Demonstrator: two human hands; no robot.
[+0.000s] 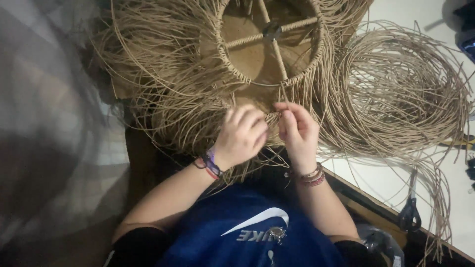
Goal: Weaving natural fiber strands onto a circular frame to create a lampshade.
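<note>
Here, a white counter [396,185] is carrying a large woven wicker frame [237,74], its loose tan strands fanning outward. Right of the frame, a coil of spare reeds [401,89] is lying on the counter. At the frame's near edge, the left hand [241,137] is curling shut around the strands, and the right hand [298,129] is pinching one strand [273,115]. Well right of the frame, black-handled scissors [409,212] are resting.

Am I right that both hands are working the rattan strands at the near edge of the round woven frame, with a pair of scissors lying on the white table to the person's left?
Not quite. The scissors lie to the person's right, on the white table, as the head view shows. The rest holds: the left hand and right hand work the rattan strands at the near edge of the round woven frame.
</note>
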